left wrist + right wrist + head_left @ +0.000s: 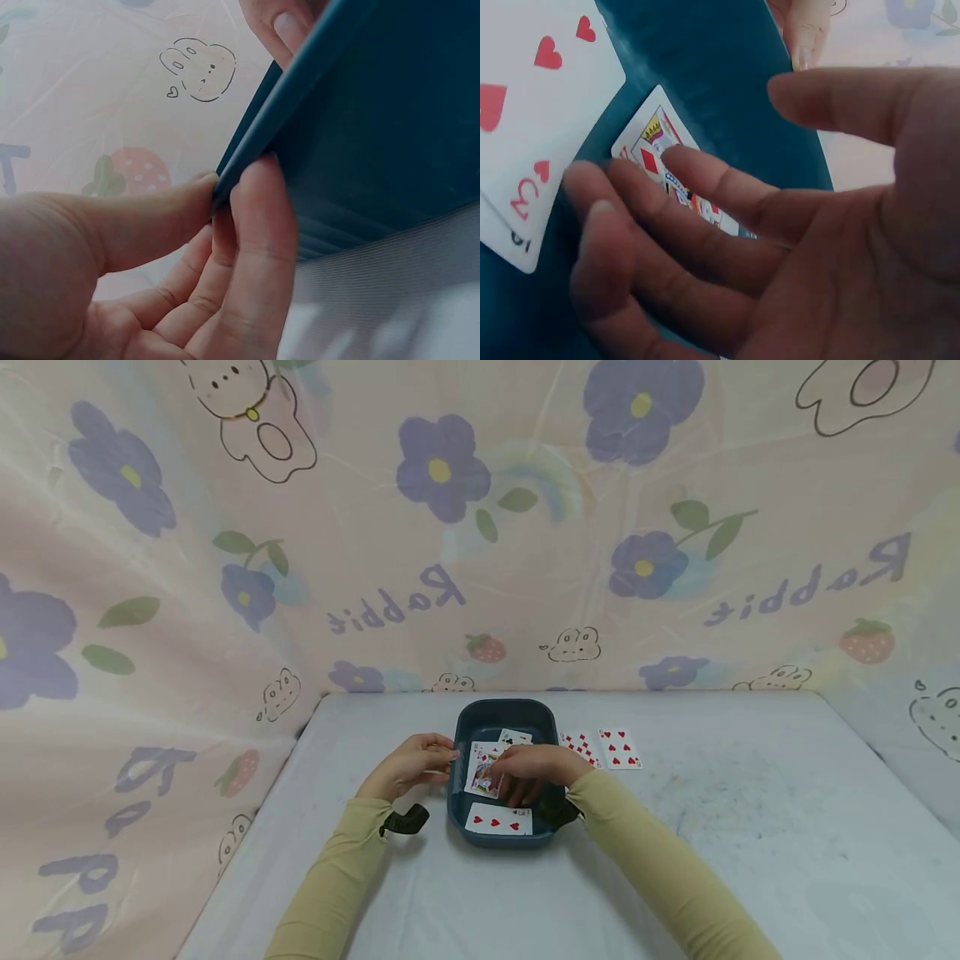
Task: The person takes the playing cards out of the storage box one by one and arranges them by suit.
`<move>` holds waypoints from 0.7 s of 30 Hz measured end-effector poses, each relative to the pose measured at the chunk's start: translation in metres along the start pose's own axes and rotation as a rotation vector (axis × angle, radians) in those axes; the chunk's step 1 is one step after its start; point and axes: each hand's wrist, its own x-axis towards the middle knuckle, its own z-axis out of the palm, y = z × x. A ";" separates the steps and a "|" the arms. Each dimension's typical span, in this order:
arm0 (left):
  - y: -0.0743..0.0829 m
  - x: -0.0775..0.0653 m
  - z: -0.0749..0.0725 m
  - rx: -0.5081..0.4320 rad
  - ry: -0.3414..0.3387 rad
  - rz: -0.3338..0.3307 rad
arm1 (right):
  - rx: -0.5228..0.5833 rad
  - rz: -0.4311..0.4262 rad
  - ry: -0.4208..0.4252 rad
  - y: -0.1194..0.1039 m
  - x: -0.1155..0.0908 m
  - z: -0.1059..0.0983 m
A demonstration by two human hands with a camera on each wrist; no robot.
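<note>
A dark blue plastic bin holds several playing cards. My left hand pinches its left rim between thumb and fingers, as the left wrist view shows. Inside the bin, my right hand hovers with loosely bent fingers, holding nothing. Beneath those fingers lies a king of diamonds, partly covered by them in the right wrist view. A three of hearts lies at the bin's near end, with another card partly under it. Towards the far end, a clubs card is partly hidden.
To the right of the bin, a six of hearts lies face up on the white tabletop. Beside it is a diamonds card, partly behind my right hand. A patterned curtain hangs behind the table and along the left.
</note>
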 end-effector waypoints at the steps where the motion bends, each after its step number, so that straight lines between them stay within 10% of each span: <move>1: 0.000 0.000 0.000 0.000 0.000 -0.003 | -0.007 0.002 -0.005 0.001 0.001 0.000; 13: 0.000 0.001 0.002 -0.013 -0.013 0.010 | -0.152 -0.108 -0.120 0.004 -0.001 -0.007; 21: -0.001 -0.001 0.000 -0.015 -0.006 0.011 | -0.236 -0.165 0.091 -0.001 -0.001 -0.007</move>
